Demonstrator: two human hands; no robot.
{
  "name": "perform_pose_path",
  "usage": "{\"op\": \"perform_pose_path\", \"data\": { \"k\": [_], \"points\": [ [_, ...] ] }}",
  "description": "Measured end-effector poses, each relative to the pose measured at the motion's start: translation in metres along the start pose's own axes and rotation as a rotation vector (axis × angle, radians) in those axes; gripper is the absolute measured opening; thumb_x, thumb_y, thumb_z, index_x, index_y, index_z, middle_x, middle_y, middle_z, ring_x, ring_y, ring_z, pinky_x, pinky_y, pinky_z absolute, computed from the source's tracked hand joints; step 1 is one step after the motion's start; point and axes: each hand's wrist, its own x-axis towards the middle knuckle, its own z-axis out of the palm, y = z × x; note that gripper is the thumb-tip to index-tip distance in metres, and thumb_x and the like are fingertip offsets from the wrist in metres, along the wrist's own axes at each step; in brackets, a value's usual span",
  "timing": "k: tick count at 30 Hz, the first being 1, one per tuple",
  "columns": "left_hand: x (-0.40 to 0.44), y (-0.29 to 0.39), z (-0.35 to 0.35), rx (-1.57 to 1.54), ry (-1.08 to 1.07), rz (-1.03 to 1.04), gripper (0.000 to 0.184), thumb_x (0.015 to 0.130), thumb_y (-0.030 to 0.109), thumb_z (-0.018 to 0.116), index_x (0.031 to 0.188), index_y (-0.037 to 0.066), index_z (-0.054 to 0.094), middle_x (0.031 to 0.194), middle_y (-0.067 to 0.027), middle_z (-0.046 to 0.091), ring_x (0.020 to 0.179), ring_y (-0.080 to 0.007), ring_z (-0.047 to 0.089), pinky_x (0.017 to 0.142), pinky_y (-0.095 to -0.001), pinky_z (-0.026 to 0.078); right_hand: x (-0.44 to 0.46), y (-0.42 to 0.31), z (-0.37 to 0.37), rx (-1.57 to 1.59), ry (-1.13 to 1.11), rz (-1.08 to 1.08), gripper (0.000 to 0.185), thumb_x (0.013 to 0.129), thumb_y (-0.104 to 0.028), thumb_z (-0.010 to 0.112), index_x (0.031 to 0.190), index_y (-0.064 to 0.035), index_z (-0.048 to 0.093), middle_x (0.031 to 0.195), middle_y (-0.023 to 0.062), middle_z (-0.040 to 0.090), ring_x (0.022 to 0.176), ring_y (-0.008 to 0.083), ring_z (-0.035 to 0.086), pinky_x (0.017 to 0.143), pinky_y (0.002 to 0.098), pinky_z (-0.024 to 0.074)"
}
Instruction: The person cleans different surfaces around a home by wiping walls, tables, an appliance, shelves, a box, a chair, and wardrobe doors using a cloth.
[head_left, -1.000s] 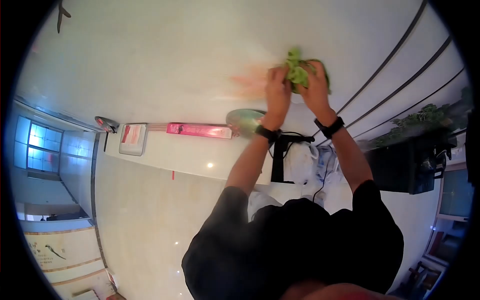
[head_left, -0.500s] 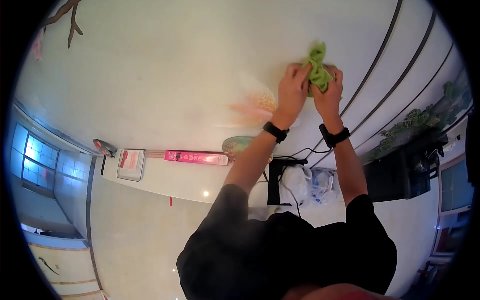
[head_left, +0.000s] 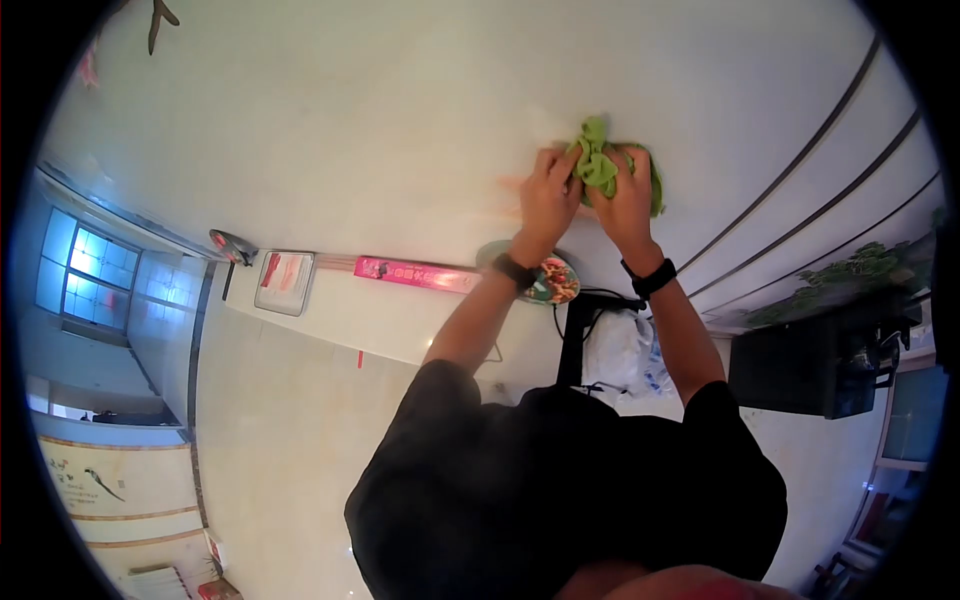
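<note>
Pale wall (head_left: 350,130), dark lines (head_left: 800,149) at right. Pink box (head_left: 415,275), nearer and left. Green cloth (head_left: 597,168): against the wall, bunched between left grip (head_left: 549,203) and right grip (head_left: 626,203), one flap spread rightward behind the latter. Both grips: fingers curled closed on the cloth. Versus half a second ago: cloth farther left of the dark lines, orange motif (head_left: 511,184) mostly hidden.

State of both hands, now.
Left hand: closed, gripping the green cloth at its left side.
Right hand: closed, gripping the same cloth.
</note>
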Motion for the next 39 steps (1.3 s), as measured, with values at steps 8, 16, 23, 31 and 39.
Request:
{"op": "perform_pose_path", "data": {
  "k": [8, 16, 23, 31, 39],
  "points": [
    [0.049, -0.055, -0.088, -0.004, 0.134, 0.132, 0.041, 0.071, -0.003, 0.066, 0.11, 0.009, 0.064, 0.094, -0.007, 0.058, 0.071, -0.0248, 0.062, 0.057, -0.0342, 0.05, 0.044, -0.067, 0.08, -0.077, 0.082, -0.153, 0.049, 0.066, -0.009, 0.075, 0.112, -0.0054, 0.059, 0.108, 0.0162, 0.049, 0.1, 0.036, 0.051, 0.085, 0.0429, 0.0446],
    [-0.002, -0.176, -0.153, -0.143, 0.0, 0.025, 0.037, 0.069, -0.001, 0.068, 0.104, 0.01, 0.066, 0.091, -0.0054, 0.057, 0.069, -0.0233, 0.061, 0.056, -0.0337, 0.05, -0.003, -0.103, 0.204, -0.156, 0.019, 0.001, 0.043, 0.065, -0.011, 0.078, 0.105, -0.0077, 0.062, 0.106, 0.0139, 0.05, 0.098, 0.0342, 0.052, 0.083, 0.0415, 0.0457],
    [-0.105, -0.273, -0.178, -0.115, -0.315, -0.253, 0.028, 0.072, 0.009, 0.069, 0.099, 0.008, 0.064, 0.091, -0.0094, 0.059, 0.075, -0.031, 0.063, 0.06, -0.0414, 0.052, -0.1, -0.083, 0.296, -0.219, -0.251, 0.164, 0.041, 0.064, -0.006, 0.073, 0.103, -0.0059, 0.061, 0.107, 0.0165, 0.05, 0.101, 0.037, 0.051, 0.084, 0.0433, 0.0453],
    [-0.269, -0.289, -0.207, -0.203, -0.721, -0.614, 0.062, 0.076, 0.009, 0.066, 0.132, 0.009, 0.039, 0.116, -0.0188, 0.051, 0.089, -0.0413, 0.06, 0.07, -0.0497, 0.051, -0.267, -0.088, 0.322, -0.002, -0.517, 0.632, 0.046, 0.071, -0.007, 0.066, 0.116, -0.0042, 0.055, 0.111, 0.0174, 0.049, 0.102, 0.0411, 0.052, 0.085, 0.0444, 0.0461],
    [-0.448, -0.264, -0.198, -0.274, -1.147, -0.821, 0.079, 0.072, 0.008, 0.071, 0.14, 0.003, 0.029, 0.139, -0.0174, 0.034, 0.1, -0.0424, 0.058, 0.081, -0.0479, 0.052, -0.461, -0.088, 0.316, -0.078, -0.528, 0.909, 0.077, 0.073, 0.005, 0.064, 0.142, -0.0043, 0.03, 0.142, 0.0198, 0.035, 0.123, 0.0432, 0.045, 0.099, 0.0435, 0.0448]
  ]
}}
